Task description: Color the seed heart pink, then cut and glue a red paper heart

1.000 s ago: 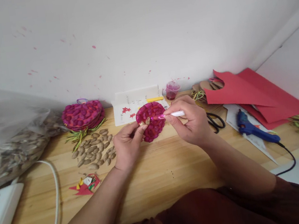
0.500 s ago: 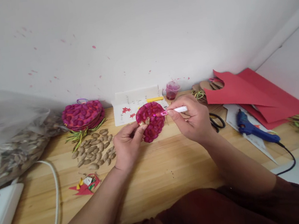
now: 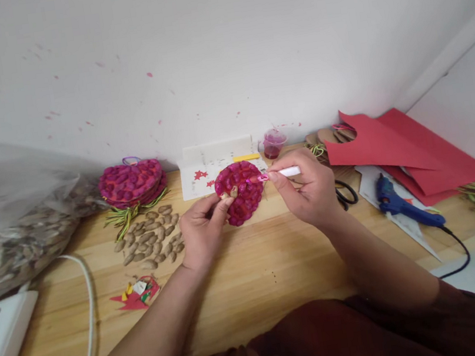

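Between the fingers and thumb of my left hand (image 3: 207, 227) is the left edge of a round disc covered in magenta-painted peanuts (image 3: 246, 197), tilted up above the table. Two peanuts (image 3: 233, 192) near my thumb are still bare tan. My right hand (image 3: 308, 188) pinches a white-handled paintbrush (image 3: 289, 172), its pink-stained tip at the disc's upper right part. Behind the disc lies a white paper sheet (image 3: 188, 179) with red stars (image 3: 200, 175) and a yellow strip (image 3: 246, 157). A clear cup of magenta paint (image 3: 274, 145) stands against the wall.
Loose peanuts (image 3: 152, 238) lie left, before a stack of painted discs (image 3: 131, 185). Further left are a bag of peanuts (image 3: 27, 233) and a white power bank (image 3: 8, 349). On the right are scissors (image 3: 347, 194), a blue glue gun (image 3: 406, 203) and red sheets (image 3: 394, 148).
The paintbrush and my right hand have shifted slightly to the right and up. My left hand keeps its hold on the disc, which has barely moved.
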Demonstrator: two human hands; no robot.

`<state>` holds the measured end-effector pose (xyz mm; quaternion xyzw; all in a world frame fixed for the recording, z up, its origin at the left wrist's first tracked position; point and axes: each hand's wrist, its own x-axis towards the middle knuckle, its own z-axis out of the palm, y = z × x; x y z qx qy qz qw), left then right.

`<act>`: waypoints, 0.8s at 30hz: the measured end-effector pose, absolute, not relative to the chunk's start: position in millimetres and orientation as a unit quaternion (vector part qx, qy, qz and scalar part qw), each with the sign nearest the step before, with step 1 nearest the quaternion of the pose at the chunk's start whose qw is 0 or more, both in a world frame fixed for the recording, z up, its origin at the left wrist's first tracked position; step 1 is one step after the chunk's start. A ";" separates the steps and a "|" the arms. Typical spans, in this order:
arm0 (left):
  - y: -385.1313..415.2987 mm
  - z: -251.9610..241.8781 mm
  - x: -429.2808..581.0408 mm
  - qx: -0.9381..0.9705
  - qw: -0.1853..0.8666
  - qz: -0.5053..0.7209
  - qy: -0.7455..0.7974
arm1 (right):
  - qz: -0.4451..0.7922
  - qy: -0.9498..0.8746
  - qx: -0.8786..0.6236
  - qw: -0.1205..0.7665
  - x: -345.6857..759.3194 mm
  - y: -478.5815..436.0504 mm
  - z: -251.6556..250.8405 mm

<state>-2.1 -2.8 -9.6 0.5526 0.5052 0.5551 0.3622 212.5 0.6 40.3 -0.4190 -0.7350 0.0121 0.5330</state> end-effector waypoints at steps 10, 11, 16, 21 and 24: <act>-4.8 -6.9 -0.4 0.554 0.349 0.553 0.515 | 0.010 -0.763 -0.393 0.512 203.3 -5.0 42.1; -5.1 -6.2 -0.4 0.557 0.347 0.550 0.516 | 0.008 -0.767 -0.391 0.509 202.3 -5.5 42.4; -6.1 -2.1 0.7 0.557 0.346 0.552 0.515 | -0.009 -0.775 -0.380 0.505 198.6 -7.2 41.8; -5.7 -3.5 0.4 0.563 0.340 0.552 0.512 | -0.040 -0.751 -0.416 0.511 202.2 -6.0 40.4; -5.6 -5.5 -0.5 0.562 0.340 0.550 0.516 | -0.039 -0.745 -0.417 0.519 202.4 -6.4 41.3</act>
